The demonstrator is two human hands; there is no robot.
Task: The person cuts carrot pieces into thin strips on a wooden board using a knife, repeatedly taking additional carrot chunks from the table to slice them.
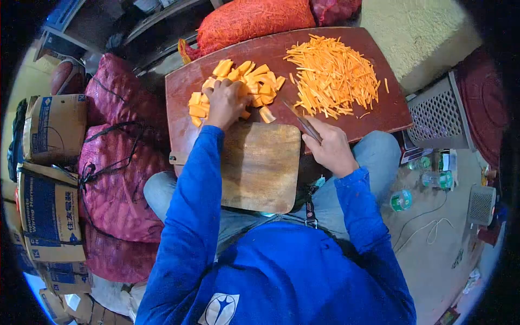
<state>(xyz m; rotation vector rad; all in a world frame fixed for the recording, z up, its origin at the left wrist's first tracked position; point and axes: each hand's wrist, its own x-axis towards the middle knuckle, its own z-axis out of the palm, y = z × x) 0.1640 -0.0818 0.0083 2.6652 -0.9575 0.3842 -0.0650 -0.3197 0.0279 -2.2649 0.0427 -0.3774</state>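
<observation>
My left hand [225, 102] is in a heap of thick orange carrot pieces [262, 84] on the left side of the dark red table [187, 81]. Its fingers curl down around some pieces, and the fingertips are partly hidden. A knife [304, 123] is gripped in my right hand [331, 149], its blade pointing up and left beside a loose carrot chunk [267, 114]. Right of the blade lies a large pile of thin carrot strips [336, 76]. The wooden cutting board [260, 168] rests at the table's near edge, over my lap.
A full red mesh sack [254, 24] lies behind the table. Purple mesh sacks [119, 179] and cardboard boxes [51, 211] are stacked at left. On the right are a grey plastic crate [439, 114], a pale block [417, 43] and plastic bottles [401, 200] on the floor.
</observation>
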